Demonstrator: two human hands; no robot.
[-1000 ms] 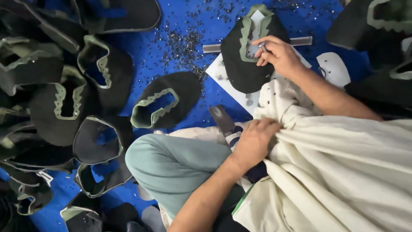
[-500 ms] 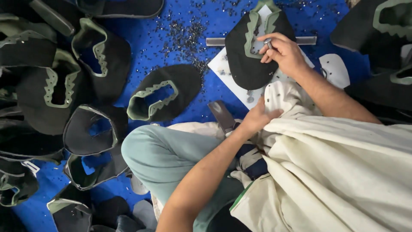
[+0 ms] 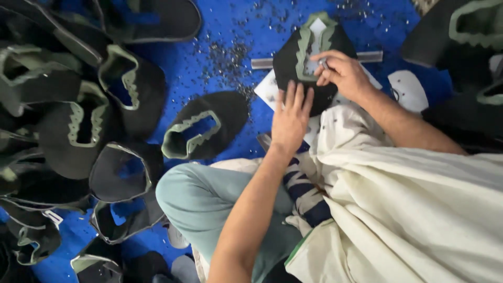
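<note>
The head view looks down at a person sitting on a blue floor. Nearest the camera are a knee in light green trousers and a big cream cloth over the lap at 4 o'clock. A bit further out, the left hand lies flat with its fingers straight and close together, holding nothing. Its fingertips touch the low edge of a black shoe top with green trim. That shoe top sits at 12 o'clock on a white sheet. The right hand rests on the shoe top and pinches a small shiny metal piece between thumb and fingers. A flat metal bar pokes out from under the shoe top. Another black shoe top lies alone near 10 o'clock. Far off at 9 o'clock is a heap of black shoe tops. Tiny dark bits are scattered on the floor at 11 o'clock.
</note>
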